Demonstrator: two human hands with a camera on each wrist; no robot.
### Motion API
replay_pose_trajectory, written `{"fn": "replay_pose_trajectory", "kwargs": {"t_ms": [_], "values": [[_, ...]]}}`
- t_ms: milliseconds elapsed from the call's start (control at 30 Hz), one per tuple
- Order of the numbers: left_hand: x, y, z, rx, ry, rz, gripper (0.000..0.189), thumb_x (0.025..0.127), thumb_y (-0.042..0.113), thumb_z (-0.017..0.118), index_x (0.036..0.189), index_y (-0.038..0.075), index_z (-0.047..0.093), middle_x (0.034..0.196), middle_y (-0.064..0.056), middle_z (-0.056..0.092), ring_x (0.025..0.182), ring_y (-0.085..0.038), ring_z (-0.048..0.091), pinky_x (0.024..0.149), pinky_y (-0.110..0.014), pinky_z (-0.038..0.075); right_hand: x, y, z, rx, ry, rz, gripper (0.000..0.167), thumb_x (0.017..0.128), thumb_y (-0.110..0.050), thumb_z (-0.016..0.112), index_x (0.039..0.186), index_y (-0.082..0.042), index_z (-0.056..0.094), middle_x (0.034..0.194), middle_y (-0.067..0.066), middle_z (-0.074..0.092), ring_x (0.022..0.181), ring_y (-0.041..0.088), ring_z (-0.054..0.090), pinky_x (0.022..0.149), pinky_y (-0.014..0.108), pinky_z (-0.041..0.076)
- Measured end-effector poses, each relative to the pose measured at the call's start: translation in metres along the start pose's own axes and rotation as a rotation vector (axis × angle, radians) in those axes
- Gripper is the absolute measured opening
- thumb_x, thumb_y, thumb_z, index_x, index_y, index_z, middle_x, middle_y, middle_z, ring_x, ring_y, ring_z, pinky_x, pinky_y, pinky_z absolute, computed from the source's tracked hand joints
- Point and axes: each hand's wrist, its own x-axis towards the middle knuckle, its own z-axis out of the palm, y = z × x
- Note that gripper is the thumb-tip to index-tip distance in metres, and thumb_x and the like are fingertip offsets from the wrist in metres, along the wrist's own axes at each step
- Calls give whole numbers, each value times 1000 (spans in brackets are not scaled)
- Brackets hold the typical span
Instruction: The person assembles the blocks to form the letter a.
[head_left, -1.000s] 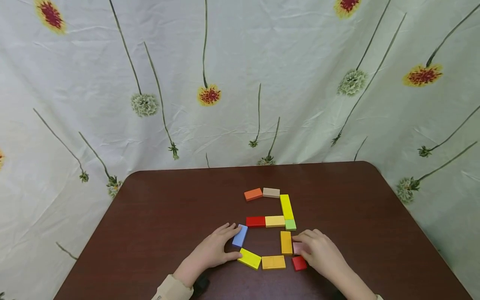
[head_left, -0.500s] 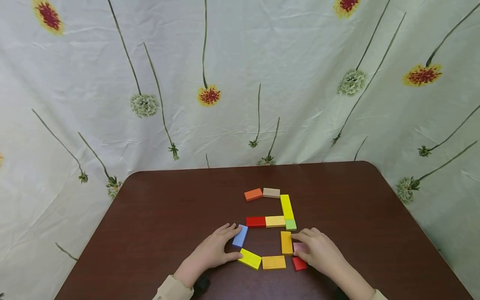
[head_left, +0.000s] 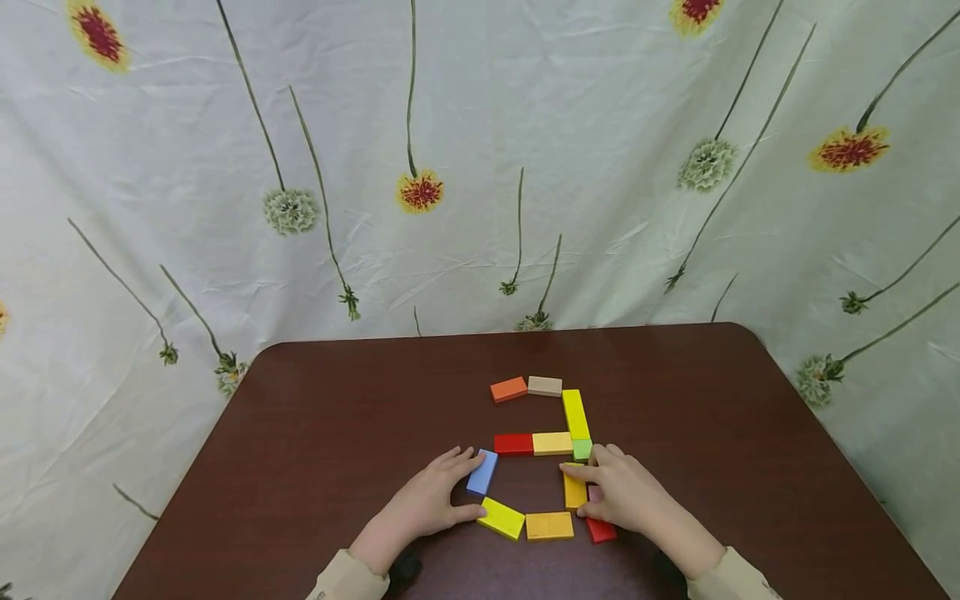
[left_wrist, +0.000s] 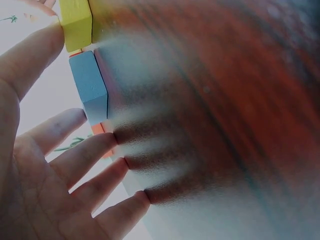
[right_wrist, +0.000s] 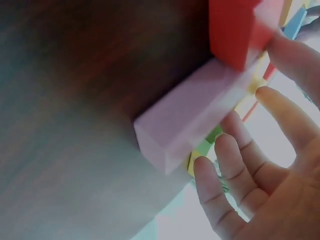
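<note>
My left hand rests with spread fingers beside the blue block, the index fingertip at its upper end and the thumb touching the yellow block. In the left wrist view, the other fingertips touch the tabletop. My right hand reaches over an upright-lying orange block, index finger across its far end and thumb near its near end; the grip is not clear. Under that hand are the partly hidden pink block and red block, end to end in the right wrist view.
Beyond the hands, an orange-red block, a beige block, a long yellow block, a green block, a pale yellow block and a red block form angled lines. Another orange block lies nearer. Dark brown table.
My right hand has shifted left and slightly away, from beside the pink block to over the orange block. My left hand and the blocks show no clear movement.
</note>
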Motion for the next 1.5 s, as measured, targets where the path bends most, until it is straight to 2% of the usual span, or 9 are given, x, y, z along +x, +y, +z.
{"fn": "replay_pose_trajectory", "kwargs": {"t_ms": [133, 300, 467, 900, 1233, 1500], "values": [[-1, 1, -1, -2, -1, -3, 78, 84, 47, 75, 148, 14, 47, 153, -15, 43, 144, -38, 34, 108, -58, 40, 0, 1, 2, -2, 3, -25, 58, 74, -33, 86, 128, -22, 68, 84, -3, 46, 78, 14, 36, 61, 23, 30], [-1, 2, -2, -2, 0, -6, 78, 84, 47, 75, 148, 15, 46, 153, -14, 43, 145, -37, 34, 108, -58, 40, -2, 5, 3, -24, 51, -60, 58, 72, -33, 87, 126, -19, 70, 90, -2, 56, 78, 13, 40, 61, 23, 34], [-1, 2, -2, -1, -1, -1, 77, 84, 46, 75, 148, 14, 47, 153, -15, 43, 145, -38, 34, 108, -58, 40, -5, 9, 3, -26, 68, -62, 57, 72, -34, 87, 124, -19, 71, 94, -1, 61, 79, 13, 41, 62, 24, 37], [0, 0, -1, 2, 3, 2, 77, 84, 47, 75, 148, 14, 47, 153, -15, 43, 144, -38, 35, 109, -57, 40, -9, 15, 0, -9, 16, 25, 60, 71, -33, 87, 127, -23, 69, 89, -5, 56, 79, 12, 41, 65, 26, 38], [-1, 0, 0, -4, 1, -7, 77, 84, 47, 75, 148, 15, 47, 153, -14, 43, 145, -37, 34, 108, -58, 40, -9, 18, 2, -14, 41, -7, 58, 72, -30, 87, 127, -22, 70, 88, -5, 54, 78, 12, 41, 63, 25, 37], [0, 0, 0, -9, 0, -11, 77, 84, 46, 75, 148, 15, 47, 153, -14, 43, 145, -37, 34, 108, -58, 40, -9, 20, 1, -24, 38, 0, 56, 73, -27, 86, 127, -22, 70, 88, -5, 54, 77, 11, 41, 64, 26, 38]]}}
